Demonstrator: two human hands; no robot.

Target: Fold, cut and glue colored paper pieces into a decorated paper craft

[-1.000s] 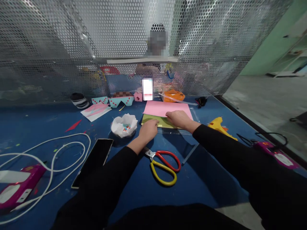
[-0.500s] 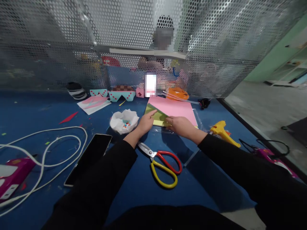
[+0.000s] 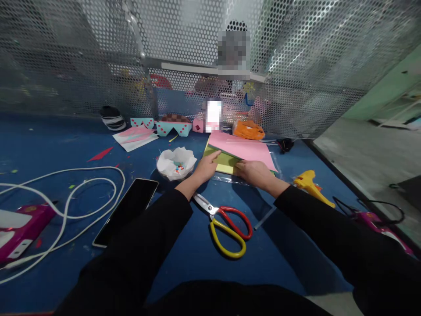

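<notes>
A pink sheet (image 3: 250, 148) lies on the blue table, partly over clear plastic. On its near left side is a folded yellow-green sheet (image 3: 226, 160), its upper layer in shadow. My left hand (image 3: 206, 167) rests on the left part of the yellow-green sheet, index finger stretched out. At the sheet's right side my right hand (image 3: 256, 172) has its fingers closed on the edge; the fingertips are partly hidden. Scissors (image 3: 211, 210) with one red and one yellow handle lie nearer to me, below my left hand.
A white paper-lined bowl (image 3: 174, 160) and a black phone (image 3: 128, 210) are at left, beside a white cable (image 3: 66, 210). A yellow glue gun (image 3: 311, 184) lies right. Teal paper shapes (image 3: 174, 128), an orange bundle (image 3: 249, 130) and a lit screen (image 3: 214, 115) stand behind.
The whole view has shifted slightly, with table items appearing further right. The upper layer of the yellow-green sheet appears somewhat flatter. Both hands stay on it.
</notes>
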